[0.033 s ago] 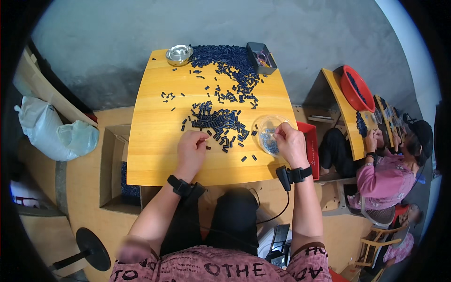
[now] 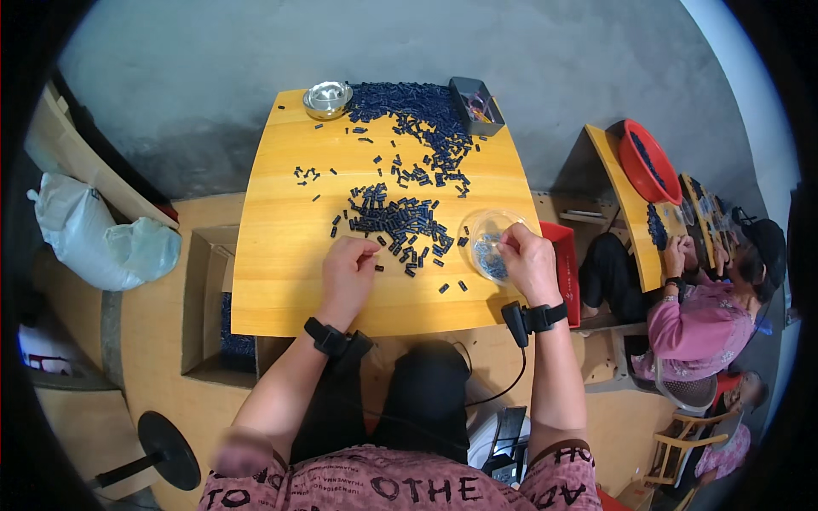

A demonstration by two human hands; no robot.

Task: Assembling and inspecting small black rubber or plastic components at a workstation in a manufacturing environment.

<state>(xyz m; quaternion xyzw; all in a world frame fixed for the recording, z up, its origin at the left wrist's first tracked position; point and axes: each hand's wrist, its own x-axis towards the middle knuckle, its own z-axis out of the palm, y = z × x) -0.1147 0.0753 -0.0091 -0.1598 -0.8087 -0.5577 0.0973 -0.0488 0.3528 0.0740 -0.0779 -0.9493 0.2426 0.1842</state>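
Neither hand [image 2: 348, 272] has moved; right hand [image 2: 528, 262] still holds bowl [image 2: 484, 230].

The yellow wooden surface [image 2: 281, 281] carries a heap of small dark blue pieces [image 2: 396, 220] just beyond the fingers [image 2: 368, 249] of the left hand [image 2: 348, 274]. A few loose pieces [image 2: 452, 287] lie between the two hands. A clear round bowl [image 2: 487, 243] sits under the fingers [image 2: 509, 241] of the right hand [image 2: 530, 264]. Far past the fingers, at the far edge, lie a bigger pile of blue pieces [image 2: 405, 102], a small metal bowl [image 2: 327, 99] and a dark grey tray [image 2: 475, 104].
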